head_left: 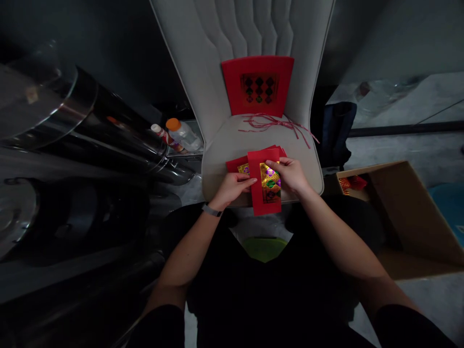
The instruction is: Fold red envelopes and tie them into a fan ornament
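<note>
Between my two hands is a folded red paper (258, 203) with a shiny gold panel of purple and green shapes. My left hand (235, 187) grips its left edge, thumb on the front. At its upper right edge my right hand (290, 174) pinches it, fingers partly hidden behind. Other red papers (234, 165) lie on the chair seat just beyond and partly beneath it. A wider red sheet (232, 89) with a dark patterned panel leans on the chair back. Pink-red strings (268, 123) lie tangled on the seat in front of that sheet.
A pale padded chair (217, 140) faces me. To its left stand an orange-capped bottle (186, 137) and a white-capped bottle (163, 134). An open cardboard box (416, 208) with red and gold items (353, 183) sits at the right. Something green (264, 248) lies below, between my knees.
</note>
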`<action>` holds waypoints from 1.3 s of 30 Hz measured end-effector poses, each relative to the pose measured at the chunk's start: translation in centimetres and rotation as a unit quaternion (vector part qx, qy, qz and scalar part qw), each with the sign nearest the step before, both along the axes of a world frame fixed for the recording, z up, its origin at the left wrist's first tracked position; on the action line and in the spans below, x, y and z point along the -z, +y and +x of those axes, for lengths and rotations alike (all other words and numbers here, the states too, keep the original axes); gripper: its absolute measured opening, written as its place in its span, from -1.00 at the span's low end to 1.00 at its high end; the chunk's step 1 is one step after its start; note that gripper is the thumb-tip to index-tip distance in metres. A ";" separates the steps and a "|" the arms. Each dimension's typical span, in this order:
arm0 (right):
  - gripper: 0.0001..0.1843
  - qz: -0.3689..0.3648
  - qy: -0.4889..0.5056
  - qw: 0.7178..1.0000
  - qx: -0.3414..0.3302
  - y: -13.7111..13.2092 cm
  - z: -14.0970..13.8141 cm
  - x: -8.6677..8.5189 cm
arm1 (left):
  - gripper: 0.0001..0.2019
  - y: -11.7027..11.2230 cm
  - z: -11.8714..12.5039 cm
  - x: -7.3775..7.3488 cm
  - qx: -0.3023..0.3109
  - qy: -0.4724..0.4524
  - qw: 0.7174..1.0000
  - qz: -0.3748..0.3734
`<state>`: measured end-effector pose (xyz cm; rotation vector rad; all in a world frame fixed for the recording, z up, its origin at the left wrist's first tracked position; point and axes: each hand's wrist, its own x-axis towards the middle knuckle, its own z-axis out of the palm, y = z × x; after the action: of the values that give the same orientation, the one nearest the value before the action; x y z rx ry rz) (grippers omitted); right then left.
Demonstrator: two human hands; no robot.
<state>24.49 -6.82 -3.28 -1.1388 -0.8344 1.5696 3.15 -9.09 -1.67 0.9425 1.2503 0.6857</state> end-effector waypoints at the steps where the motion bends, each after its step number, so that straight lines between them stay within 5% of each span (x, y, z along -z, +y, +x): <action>1: -0.63 -0.001 0.006 1.000 0.012 0.1 0.0 -0.2 | -0.76 -0.1 0.0 0.0 0.004 0.009 1.000 -0.001; 12: -0.59 0.014 -0.049 0.997 0.054 1.0 0.7 -1.1 | -0.78 -0.2 0.2 -0.1 -0.006 0.030 0.999 -0.014; 21: -0.54 -0.040 -0.071 0.989 -0.126 0.4 1.5 -0.1 | -0.68 0.1 -0.3 0.3 -0.041 0.024 0.999 0.006; 30: -0.62 -0.046 -0.083 0.987 -0.128 0.2 1.3 0.4 | -0.57 0.2 -0.8 0.6 -0.086 0.001 0.996 0.000; 39: -0.59 -0.045 -0.042 0.997 -0.037 0.2 0.4 0.4 | -0.47 0.2 -0.5 0.4 -0.121 -0.010 0.992 0.019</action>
<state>24.86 -6.67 -3.65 -1.2586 -0.8770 1.6437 2.64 -8.89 -2.12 0.8190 1.3512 0.9093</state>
